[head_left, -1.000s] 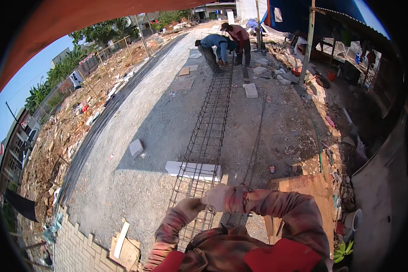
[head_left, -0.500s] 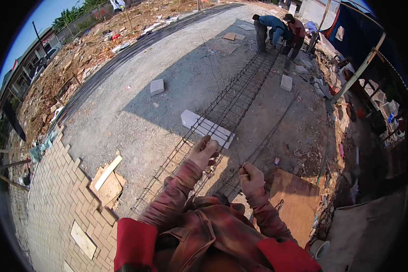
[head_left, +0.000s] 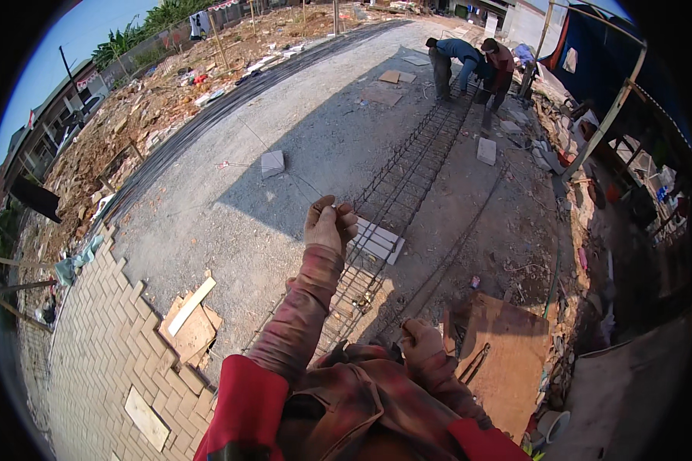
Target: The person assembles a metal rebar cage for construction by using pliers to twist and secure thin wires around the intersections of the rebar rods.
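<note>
My left hand point(head_left: 331, 226) is raised over the near part of a long rebar cage point(head_left: 415, 167), fingers pinched on a thin wire point(head_left: 306, 184). The wire's free length arcs away to the upper left. Low by my body, my right hand point(head_left: 423, 342) is closed; whatever is in its fingers is too small to make out. The cage runs from beneath my left forearm to the far right, crossing a pale slab point(head_left: 378, 241) on the ground.
Two co-workers point(head_left: 457, 58) bend over the cage's far end. Pale blocks point(head_left: 272, 164) lie either side. A plywood board point(head_left: 507, 353) with a dark pincer-like tool point(head_left: 475, 363) is at right, rubble point(head_left: 573, 207) beyond. Paving bricks point(head_left: 104, 330) and wood scraps point(head_left: 188, 326) are left.
My left hand has risen and turned upward, and the wire now slants from it to the upper left. My right hand has dropped back toward my body.
</note>
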Motion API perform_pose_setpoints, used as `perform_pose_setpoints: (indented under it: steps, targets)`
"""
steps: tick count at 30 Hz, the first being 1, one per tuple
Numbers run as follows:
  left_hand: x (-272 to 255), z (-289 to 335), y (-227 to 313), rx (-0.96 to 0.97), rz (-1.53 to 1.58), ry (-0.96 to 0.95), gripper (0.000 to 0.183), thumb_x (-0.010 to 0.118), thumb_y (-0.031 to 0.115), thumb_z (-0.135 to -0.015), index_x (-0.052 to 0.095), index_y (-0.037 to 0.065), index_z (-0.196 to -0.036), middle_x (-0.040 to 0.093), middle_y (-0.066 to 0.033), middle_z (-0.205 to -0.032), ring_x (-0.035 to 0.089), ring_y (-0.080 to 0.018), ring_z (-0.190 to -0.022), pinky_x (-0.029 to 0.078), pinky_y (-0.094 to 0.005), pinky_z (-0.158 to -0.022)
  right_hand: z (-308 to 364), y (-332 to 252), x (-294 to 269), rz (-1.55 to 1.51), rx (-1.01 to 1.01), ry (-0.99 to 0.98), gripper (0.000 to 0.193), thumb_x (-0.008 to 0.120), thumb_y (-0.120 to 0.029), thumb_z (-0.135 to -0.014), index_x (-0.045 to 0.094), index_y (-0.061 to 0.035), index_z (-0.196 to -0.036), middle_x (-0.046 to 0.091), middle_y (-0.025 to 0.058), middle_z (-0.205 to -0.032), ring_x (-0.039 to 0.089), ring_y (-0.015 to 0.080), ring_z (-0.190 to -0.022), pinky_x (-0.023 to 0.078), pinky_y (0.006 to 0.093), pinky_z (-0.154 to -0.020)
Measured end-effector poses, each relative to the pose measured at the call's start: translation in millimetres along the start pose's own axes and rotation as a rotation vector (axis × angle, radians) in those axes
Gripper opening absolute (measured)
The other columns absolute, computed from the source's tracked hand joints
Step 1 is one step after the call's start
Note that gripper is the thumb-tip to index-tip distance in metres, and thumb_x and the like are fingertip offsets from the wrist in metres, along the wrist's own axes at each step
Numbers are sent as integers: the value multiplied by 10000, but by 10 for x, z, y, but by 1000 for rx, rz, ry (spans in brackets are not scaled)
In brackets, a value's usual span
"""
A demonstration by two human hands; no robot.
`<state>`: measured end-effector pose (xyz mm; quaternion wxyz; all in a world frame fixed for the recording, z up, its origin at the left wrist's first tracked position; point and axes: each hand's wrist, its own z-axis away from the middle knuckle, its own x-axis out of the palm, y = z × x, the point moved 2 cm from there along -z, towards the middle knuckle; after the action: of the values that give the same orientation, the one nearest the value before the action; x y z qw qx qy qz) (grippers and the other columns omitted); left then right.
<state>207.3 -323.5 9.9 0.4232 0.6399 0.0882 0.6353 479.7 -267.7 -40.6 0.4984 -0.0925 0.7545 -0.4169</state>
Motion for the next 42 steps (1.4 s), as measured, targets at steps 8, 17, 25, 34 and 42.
perform_pose_setpoints:
  steps: [8,17,25,34,42]
  targets:
    - [-163,-303,748,63,253,-184,158,388,230,-984,497,117,-977,464,1,-709,267,-52,-436,212,-204,-366,35,-168,-338,-1119,-44,-746,235,536,-37,-692,591,2,-918,573,128,-734,537,205,-678,450,349,-619]
    - [-232,-137,1502,166,436,-310,148,427,214,-968,506,89,-980,415,30,-649,240,-40,-402,182,-194,-334,-253,24,-252,-313,14,-342,296,514,-68,-750,603,-26,-1029,610,121,-748,614,279,-758,482,384,-708]
    - [-737,-570,1863,184,500,-267,145,437,206,-964,510,86,-928,406,33,-619,229,-45,-392,179,-206,-318,-89,-638,-248,-202,-497,-590,233,556,-99,-662,597,-63,-888,593,176,-775,585,371,-759,467,431,-666]
    - [-224,-80,1185,442,112,101,148,419,204,-972,506,85,-957,499,-25,-713,246,-39,-421,190,-199,-353,-363,-62,191,488,-15,-259,223,544,-136,-759,568,-66,-969,623,180,-903,595,382,-838,474,456,-729]
    - [-374,-186,1212,312,174,90,216,373,259,-991,482,80,-939,496,-10,-740,241,-45,-428,187,-195,-349,-376,-88,267,72,86,305,225,550,-105,-751,605,-77,-967,621,189,-883,592,397,-827,479,436,-693]
